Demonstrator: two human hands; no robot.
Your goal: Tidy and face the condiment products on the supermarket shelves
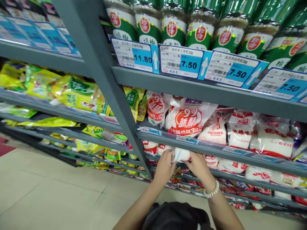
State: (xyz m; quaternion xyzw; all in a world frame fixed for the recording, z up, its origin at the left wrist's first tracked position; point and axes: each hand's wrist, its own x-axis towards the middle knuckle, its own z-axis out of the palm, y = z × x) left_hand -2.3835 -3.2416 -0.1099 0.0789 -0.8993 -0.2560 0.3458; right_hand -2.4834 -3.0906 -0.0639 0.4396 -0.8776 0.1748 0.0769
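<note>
Both my hands reach into a lower shelf of a grey store rack. My left hand (165, 166) and my right hand (198, 166) are closed on the two ends of a small white packet (181, 155) with red print, held just under the shelf edge. A white bead bracelet (212, 191) sits on my right wrist. More white-and-red packets (231, 166) lie beside the held one on the same shelf.
The shelf above holds larger white-and-red bags (189, 119); the top shelf carries green-labelled jars (173, 30) behind blue price tags (189, 64). Yellow-green bags (74, 92) fill the rack to the left. A grey upright post (115, 92) divides the racks. Beige tiled floor (48, 188) lies at the left.
</note>
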